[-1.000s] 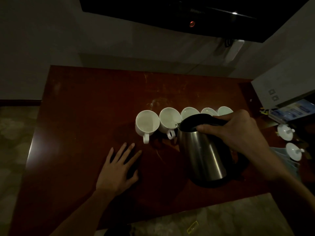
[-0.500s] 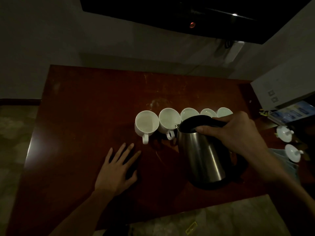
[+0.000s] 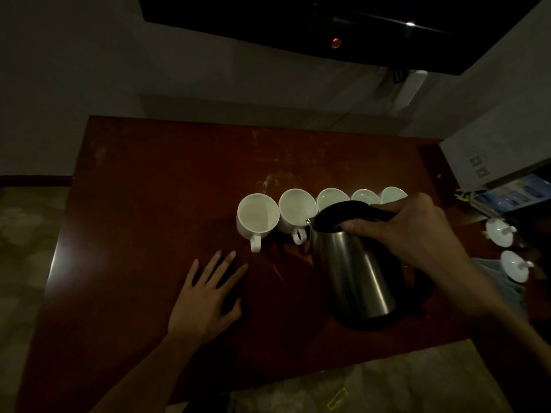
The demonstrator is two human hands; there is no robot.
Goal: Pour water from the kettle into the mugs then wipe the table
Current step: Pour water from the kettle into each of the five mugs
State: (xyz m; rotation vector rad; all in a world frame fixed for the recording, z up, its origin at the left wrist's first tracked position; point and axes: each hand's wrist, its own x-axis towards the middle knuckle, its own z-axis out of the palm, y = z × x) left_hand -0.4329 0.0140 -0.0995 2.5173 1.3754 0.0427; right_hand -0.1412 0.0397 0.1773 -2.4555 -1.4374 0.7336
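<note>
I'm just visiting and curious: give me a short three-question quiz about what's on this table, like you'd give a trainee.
1. True or false: the left hand lies flat on the table and holds nothing.
2. How many white mugs stand in the row behind the kettle?
A. three
B. five
C. seven
3. Fill in: the right hand grips the kettle by its black ____.

Key
1. True. Its fingers are spread on the wood, short of the leftmost mug.
2. B. Five, side by side.
3. Handle. The kettle's spout sits near the second mug; no water stream can be made out.
</note>
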